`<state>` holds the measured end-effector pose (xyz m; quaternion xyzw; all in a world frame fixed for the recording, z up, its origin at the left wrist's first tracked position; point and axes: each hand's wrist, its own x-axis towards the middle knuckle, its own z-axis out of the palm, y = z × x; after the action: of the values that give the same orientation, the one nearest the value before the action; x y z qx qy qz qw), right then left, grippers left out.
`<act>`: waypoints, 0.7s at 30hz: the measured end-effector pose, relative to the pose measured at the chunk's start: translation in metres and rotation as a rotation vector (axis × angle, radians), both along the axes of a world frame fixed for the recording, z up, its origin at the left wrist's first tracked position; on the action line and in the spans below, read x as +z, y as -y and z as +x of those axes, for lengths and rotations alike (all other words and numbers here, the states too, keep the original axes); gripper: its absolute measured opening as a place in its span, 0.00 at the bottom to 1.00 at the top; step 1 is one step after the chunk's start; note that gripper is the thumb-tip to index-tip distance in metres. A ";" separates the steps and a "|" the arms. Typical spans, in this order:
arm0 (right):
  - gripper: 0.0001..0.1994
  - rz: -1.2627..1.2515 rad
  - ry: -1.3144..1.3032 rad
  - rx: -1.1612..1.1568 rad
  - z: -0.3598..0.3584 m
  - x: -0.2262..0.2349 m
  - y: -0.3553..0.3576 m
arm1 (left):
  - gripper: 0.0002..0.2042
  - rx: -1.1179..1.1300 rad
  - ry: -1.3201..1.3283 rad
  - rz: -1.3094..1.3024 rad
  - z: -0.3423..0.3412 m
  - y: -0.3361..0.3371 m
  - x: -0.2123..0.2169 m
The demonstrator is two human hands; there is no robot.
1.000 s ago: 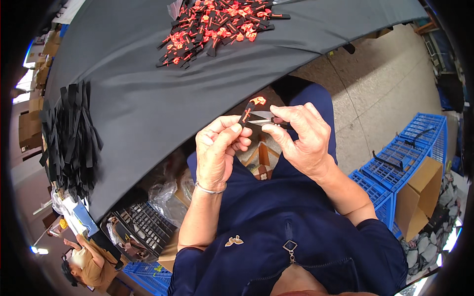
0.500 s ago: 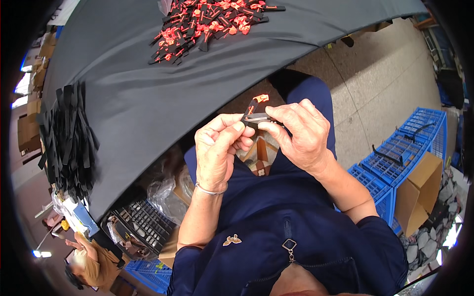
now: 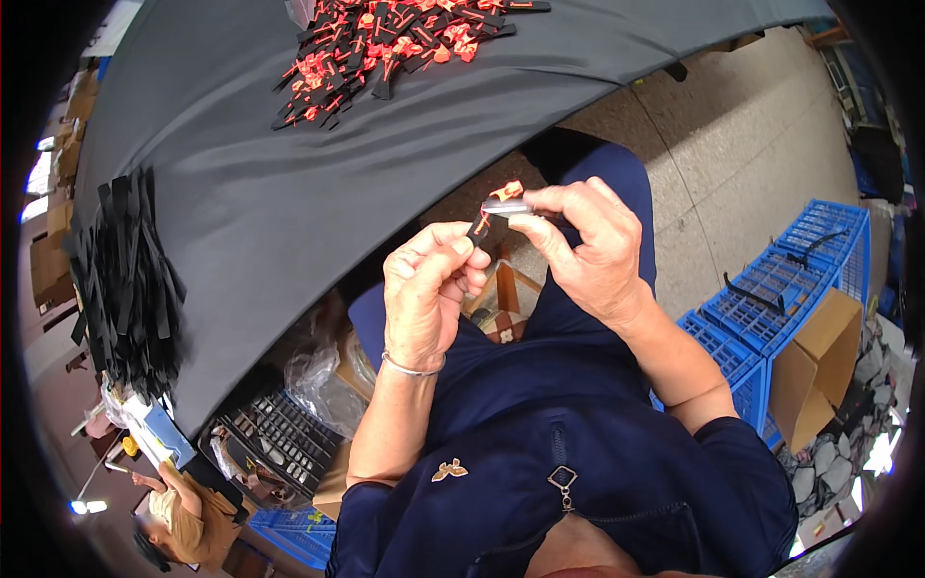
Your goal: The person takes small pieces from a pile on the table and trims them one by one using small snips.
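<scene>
Here, black, orange-tipped fabric strip (image 3: 479,230): raised just beyond the near edge of the dark cloth-covered worktop (image 3: 260,231).
Left hand (image 3: 421,289): pinching the strip's lower end; should keep it taut.
Right hand (image 3: 590,241): gripping silver-bladed snips (image 3: 506,207) at the orange tip; blades best kept clear of the left hand.

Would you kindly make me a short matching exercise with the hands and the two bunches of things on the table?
Things
1. Left hand
2. Right hand
3. Heap on the table, beyond the hands
4. Strips at the table's left

States
A. Plain black
B. Holding snips
C. Black and orange
D. Pinching a black tab

Pairs: 1-D, 2-B, 3-C, 4-A
</scene>
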<state>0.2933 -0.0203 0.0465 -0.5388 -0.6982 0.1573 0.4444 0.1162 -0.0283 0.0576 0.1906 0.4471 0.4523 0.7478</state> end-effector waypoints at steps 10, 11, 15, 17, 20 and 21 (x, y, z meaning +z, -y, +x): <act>0.13 0.039 0.031 -0.045 0.007 -0.006 0.003 | 0.05 0.030 0.050 -0.028 0.003 -0.006 -0.007; 0.13 0.042 0.053 -0.043 0.008 -0.006 0.003 | 0.05 0.030 0.049 -0.029 0.004 -0.007 -0.007; 0.13 0.074 0.028 -0.046 0.006 -0.009 0.003 | 0.06 0.025 0.061 -0.039 0.005 -0.008 -0.009; 0.15 0.047 0.033 0.012 0.007 -0.008 0.003 | 0.06 0.021 0.069 -0.043 0.004 -0.009 -0.010; 0.15 0.003 0.019 0.038 0.009 -0.012 0.003 | 0.05 0.010 0.074 -0.072 0.005 -0.010 -0.011; 0.15 0.002 0.018 0.038 0.010 -0.013 0.002 | 0.05 0.004 0.083 -0.085 0.005 -0.011 -0.012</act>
<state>0.3029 -0.0225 0.0332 -0.5264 -0.7125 0.1601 0.4355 0.1210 -0.0174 0.0454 0.1389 0.4351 0.4418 0.7722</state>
